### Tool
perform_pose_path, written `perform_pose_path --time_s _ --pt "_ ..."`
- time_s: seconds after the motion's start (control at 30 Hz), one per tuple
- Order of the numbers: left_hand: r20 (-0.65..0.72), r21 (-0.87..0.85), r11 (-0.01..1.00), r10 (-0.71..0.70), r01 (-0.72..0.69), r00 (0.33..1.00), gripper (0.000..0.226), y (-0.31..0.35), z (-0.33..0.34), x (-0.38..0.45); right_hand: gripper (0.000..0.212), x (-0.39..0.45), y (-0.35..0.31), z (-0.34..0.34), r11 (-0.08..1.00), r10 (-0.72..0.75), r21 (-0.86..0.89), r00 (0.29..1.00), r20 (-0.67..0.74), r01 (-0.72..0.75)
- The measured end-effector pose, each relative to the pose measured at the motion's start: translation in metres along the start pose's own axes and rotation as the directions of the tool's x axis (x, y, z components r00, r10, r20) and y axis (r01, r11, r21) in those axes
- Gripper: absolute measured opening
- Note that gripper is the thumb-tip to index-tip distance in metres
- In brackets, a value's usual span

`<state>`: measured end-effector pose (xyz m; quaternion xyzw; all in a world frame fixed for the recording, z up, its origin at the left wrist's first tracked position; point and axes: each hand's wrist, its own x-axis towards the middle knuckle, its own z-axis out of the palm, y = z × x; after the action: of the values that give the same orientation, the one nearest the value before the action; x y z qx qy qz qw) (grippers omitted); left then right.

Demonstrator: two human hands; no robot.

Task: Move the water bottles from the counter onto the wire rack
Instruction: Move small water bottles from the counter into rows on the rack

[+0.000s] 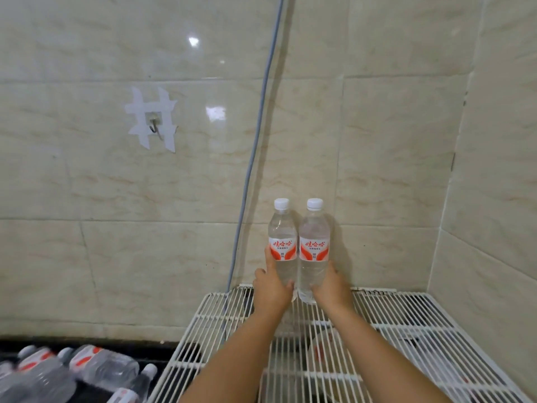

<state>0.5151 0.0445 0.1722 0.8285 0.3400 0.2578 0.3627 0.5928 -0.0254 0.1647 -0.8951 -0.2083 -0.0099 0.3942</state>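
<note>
Two clear water bottles with white caps and red-and-white labels stand upright side by side at the far edge of the white wire rack [406, 315]. My left hand [271, 286] grips the lower part of the left bottle [282, 228]. My right hand [331, 286] grips the lower part of the right bottle [313, 231]. The bottles' bases touch or hover just above the rack wires; I cannot tell which. Several more bottles [87, 367] lie on their sides on the dark counter at lower left.
Tiled walls close in behind and to the right of the rack. A grey cable [255, 146] runs down the wall to the rack's back left corner. A taped hook [154, 126] sits on the wall. Dark objects show below the rack wires.
</note>
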Motion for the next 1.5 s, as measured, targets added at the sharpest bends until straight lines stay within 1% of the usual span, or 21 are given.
perform_pose_path --time_s 0.1,0.17,0.23,0.33,0.4,0.5,0.57,0.63,0.73,0.83,0.97,1.07,1.17,1.2,1.27,1.3,1.33,1.37,1.4,1.47,1.5 --pt "0.027 0.139 0.990 0.018 -0.022 0.999 0.076 -0.005 -0.025 -0.013 0.038 -0.012 -0.011 -0.011 0.987 -0.063 -0.153 0.998 -0.030 0.058" --pt "0.023 0.275 0.961 0.035 -0.040 0.999 0.066 -0.018 -0.047 -0.021 0.041 -0.022 -0.022 -0.015 0.967 -0.121 -0.229 0.992 -0.027 0.111" --pt "0.013 0.358 0.934 0.013 -0.017 1.000 0.058 -0.036 -0.071 -0.029 0.042 -0.033 -0.034 -0.017 0.952 -0.154 -0.270 0.988 -0.014 0.145" --pt "-0.006 0.435 0.901 -0.014 0.015 1.000 0.056 -0.063 -0.102 -0.040 0.043 -0.050 -0.045 -0.016 0.954 -0.151 -0.259 0.989 0.014 0.149" --pt "-0.023 0.471 0.882 0.009 0.003 1.000 0.058 -0.077 -0.118 -0.045 0.045 -0.063 -0.049 -0.012 0.945 -0.168 -0.280 0.985 0.037 0.171" --pt "-0.041 0.589 0.807 0.077 -0.038 0.996 0.058 -0.105 -0.147 -0.050 0.046 -0.083 -0.069 0.000 0.908 -0.261 -0.324 0.964 0.058 0.266" --pt "-0.056 0.646 0.762 0.098 -0.039 0.994 0.055 -0.133 -0.175 -0.056 0.047 -0.104 -0.092 0.015 0.886 -0.301 -0.334 0.947 0.115 0.322" --pt "-0.066 0.681 0.732 0.088 -0.019 0.994 0.052 -0.170 -0.206 -0.066 0.043 -0.132 -0.123 0.041 0.861 -0.334 -0.345 0.927 0.171 0.374" --pt "-0.031 0.713 0.701 0.021 0.008 0.999 0.050 -0.234 -0.253 -0.086 0.046 -0.182 -0.177 0.097 0.827 -0.369 -0.354 0.897 0.244 0.437" --pt "-0.027 0.755 0.656 0.000 0.021 1.000 0.049 -0.301 -0.299 -0.113 0.046 -0.235 -0.226 0.162 0.782 -0.421 -0.341 0.845 0.330 0.522" --pt "-0.011 0.740 0.665 -0.137 0.100 0.991 0.051 -0.374 -0.344 -0.154 0.039 -0.297 -0.255 0.248 0.734 -0.442 -0.312 0.773 0.455 0.603" --pt "-0.004 0.722 0.676 -0.208 0.146 0.978 0.050 -0.413 -0.362 -0.182 0.044 -0.332 -0.254 0.296 0.756 -0.378 -0.286 0.749 0.544 0.589" --pt "-0.014 0.679 0.709 -0.244 0.189 0.970 0.049 -0.443 -0.370 -0.207 0.053 -0.355 -0.244 0.331 0.837 -0.257 -0.251 0.754 0.604 0.486" --pt "-0.015 0.666 0.726 -0.218 0.173 0.976 0.050 -0.451 -0.371 -0.217 0.058 -0.362 -0.242 0.340 0.877 -0.204 -0.223 0.749 0.630 0.426" --pt "-0.005 0.606 0.794 -0.068 0.057 0.998 0.046 -0.470 -0.369 -0.236 0.070 -0.376 -0.241 0.354 0.933 -0.116 -0.180 0.733 0.670 0.312" --pt "-0.015 0.567 0.824 0.015 -0.004 1.000 0.041 -0.481 -0.367 -0.246 0.079 -0.381 -0.241 0.359 0.942 -0.085 -0.187 0.736 0.671 0.280" --pt "-0.039 0.546 0.836 0.095 -0.058 0.995 0.035 -0.490 -0.364 -0.257 0.088 -0.386 -0.242 0.363 0.938 -0.068 -0.213 0.748 0.660 0.273" --pt "-0.042 0.532 0.841 0.143 -0.098 0.989 0.033 -0.497 -0.360 -0.268 0.094 -0.389 -0.242 0.365 0.929 -0.065 -0.237 0.758 0.649 0.283" --pt "-0.022 0.517 0.847 0.160 -0.126 0.987 0.037 -0.503 -0.356 -0.275 0.096 -0.392 -0.242 0.367 0.924 -0.071 -0.246 0.762 0.643 0.294" --pt "0.105 0.540 0.833 0.079 -0.123 0.991 0.055 -0.509 -0.351 -0.285 0.093 -0.393 -0.240 0.365 0.929 -0.075 -0.226 0.750 0.657 0.291" --pt "0.163 0.579 0.811 -0.006 -0.090 0.987 0.064 -0.508 -0.348 -0.287 0.089 -0.393 -0.238 0.363 0.930 -0.078 -0.218 0.740 0.668 0.295"
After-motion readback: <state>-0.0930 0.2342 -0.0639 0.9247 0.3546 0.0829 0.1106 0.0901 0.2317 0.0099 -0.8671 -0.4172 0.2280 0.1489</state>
